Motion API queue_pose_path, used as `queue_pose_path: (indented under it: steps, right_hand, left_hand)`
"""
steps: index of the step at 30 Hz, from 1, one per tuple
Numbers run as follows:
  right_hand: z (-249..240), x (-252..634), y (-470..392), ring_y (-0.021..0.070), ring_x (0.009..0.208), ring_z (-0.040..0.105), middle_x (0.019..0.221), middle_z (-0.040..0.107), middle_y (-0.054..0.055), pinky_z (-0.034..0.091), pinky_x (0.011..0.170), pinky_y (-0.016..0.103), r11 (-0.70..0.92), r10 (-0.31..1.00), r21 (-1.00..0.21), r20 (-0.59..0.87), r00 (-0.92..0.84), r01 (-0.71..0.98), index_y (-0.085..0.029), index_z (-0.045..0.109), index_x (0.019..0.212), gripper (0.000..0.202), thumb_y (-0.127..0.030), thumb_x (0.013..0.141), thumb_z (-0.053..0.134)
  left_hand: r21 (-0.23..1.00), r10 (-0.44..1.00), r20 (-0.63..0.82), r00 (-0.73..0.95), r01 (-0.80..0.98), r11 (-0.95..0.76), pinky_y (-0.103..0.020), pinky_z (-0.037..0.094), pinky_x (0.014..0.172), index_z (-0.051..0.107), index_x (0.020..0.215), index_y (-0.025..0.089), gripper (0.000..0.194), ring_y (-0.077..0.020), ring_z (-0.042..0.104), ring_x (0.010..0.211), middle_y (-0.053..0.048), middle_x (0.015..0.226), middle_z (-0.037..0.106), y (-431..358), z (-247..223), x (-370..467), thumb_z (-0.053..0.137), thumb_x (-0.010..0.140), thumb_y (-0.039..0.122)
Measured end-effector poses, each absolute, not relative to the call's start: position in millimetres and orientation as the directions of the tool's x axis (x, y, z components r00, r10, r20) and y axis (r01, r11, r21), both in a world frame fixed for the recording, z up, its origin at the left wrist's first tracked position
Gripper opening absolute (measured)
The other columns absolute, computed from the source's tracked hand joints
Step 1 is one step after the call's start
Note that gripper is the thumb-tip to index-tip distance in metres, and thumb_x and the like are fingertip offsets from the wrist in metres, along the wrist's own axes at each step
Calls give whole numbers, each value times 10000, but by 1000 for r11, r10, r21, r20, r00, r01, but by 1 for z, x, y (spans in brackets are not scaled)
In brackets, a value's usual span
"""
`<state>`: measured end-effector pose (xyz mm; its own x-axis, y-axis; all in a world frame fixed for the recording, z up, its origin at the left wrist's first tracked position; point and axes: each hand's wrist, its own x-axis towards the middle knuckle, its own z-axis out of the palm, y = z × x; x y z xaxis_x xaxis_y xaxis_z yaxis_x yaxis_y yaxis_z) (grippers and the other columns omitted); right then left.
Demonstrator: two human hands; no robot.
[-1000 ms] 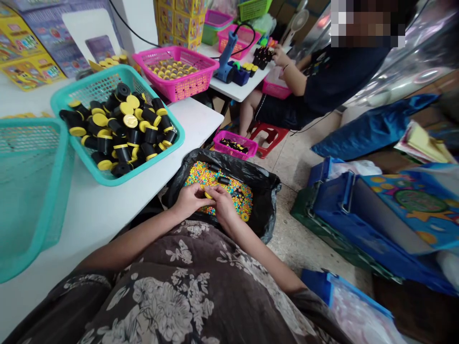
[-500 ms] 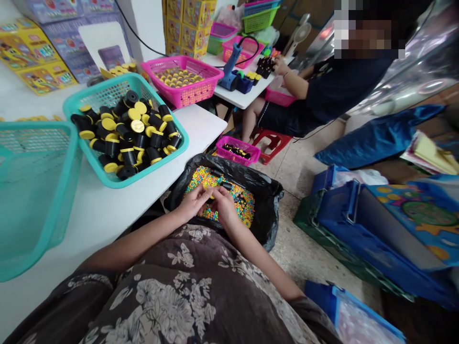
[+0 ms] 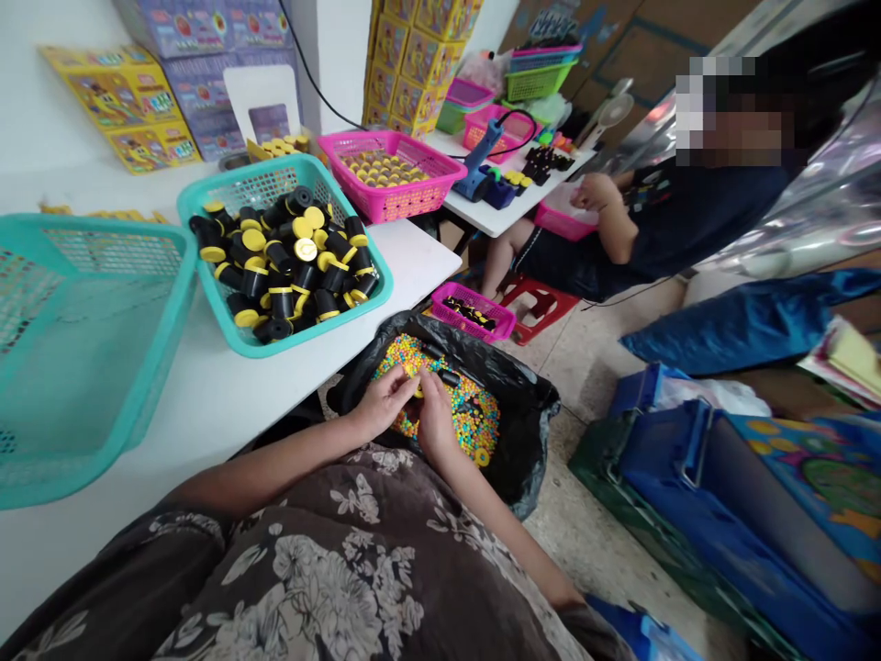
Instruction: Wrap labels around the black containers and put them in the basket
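Observation:
My left hand (image 3: 383,400) and my right hand (image 3: 436,420) meet above a bin lined with a black plastic bag (image 3: 519,436). Both are closed, fingertips together around a small yellow cap (image 3: 418,389); my fingers hide most of it and whatever is under it. Small multicoloured balls (image 3: 399,352) fill the bottom of the bin. Among them lie a black cylinder (image 3: 449,377) and a yellow ring-shaped piece (image 3: 481,456). To the left, a turquoise basket (image 3: 238,341) on the white table holds many black cylinders with yellow caps (image 3: 281,300).
Another turquoise basket (image 3: 89,487) stands at the far left. A pink basket (image 3: 399,204) of yellow-topped pieces is behind, near a blue heat-gun-like tool (image 3: 480,165). A co-worker (image 3: 695,207) sits across. Blue crates (image 3: 678,496) stand on the floor at right.
The whole view has shifted, so things appear further right and mostly lower. My hands stay together over the bin. The co-worker's hand has moved from the black pieces to over a pink basket.

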<state>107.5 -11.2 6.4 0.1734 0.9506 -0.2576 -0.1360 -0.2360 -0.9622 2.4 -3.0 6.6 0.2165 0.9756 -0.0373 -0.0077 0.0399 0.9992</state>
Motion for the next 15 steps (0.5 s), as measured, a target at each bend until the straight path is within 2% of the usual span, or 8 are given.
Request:
queue_pose_path:
  steps: [3,7,11,13,15]
  right_hand:
    - [8,100,-9,110,499,364,615,393,-76,309,462,261,-223,938,-952,-268,221,-208,-246,423,742,382,-582,781,603]
    - [3,93,-7,136,584,439,662,466,-44,382,538,273,-153,952,-979,-182,245,-134,-242,454,721,349,-559,816,566]
    - [2,107,-4,148,549,449,653,510,-28,350,479,271,-226,961,-968,-239,136,-105,-239,530,758,406,-634,850,504]
    - [4,121,-3,161,609,517,718,587,-8,376,498,269,-223,974,-970,-226,18,-98,-231,617,832,399,-628,814,584]
    - [6,134,-2,183,737,592,839,660,9,446,597,283,-183,980,-978,-174,-92,-99,-234,678,930,367,-547,741,715]
  left_hand:
    - [1000,985,23,170,0,-23,-254,307,549,400,688,208,421,-102,350,565,60,594,344,-4,5,2,503,877,570]
    - [999,994,44,103,-18,-43,-246,321,559,406,670,202,420,-99,360,574,55,596,351,-5,2,1,529,868,552]
    - [974,979,-164,118,-135,180,-225,265,443,439,719,207,387,-80,360,456,68,541,391,-1,1,0,565,841,552]
    - [930,947,-263,186,-213,300,-217,200,379,470,760,208,369,-73,336,385,73,515,396,1,2,0,556,843,558]
    - [888,912,-314,264,-259,381,-211,149,348,505,799,204,368,-68,313,341,80,492,378,3,3,0,558,842,566]
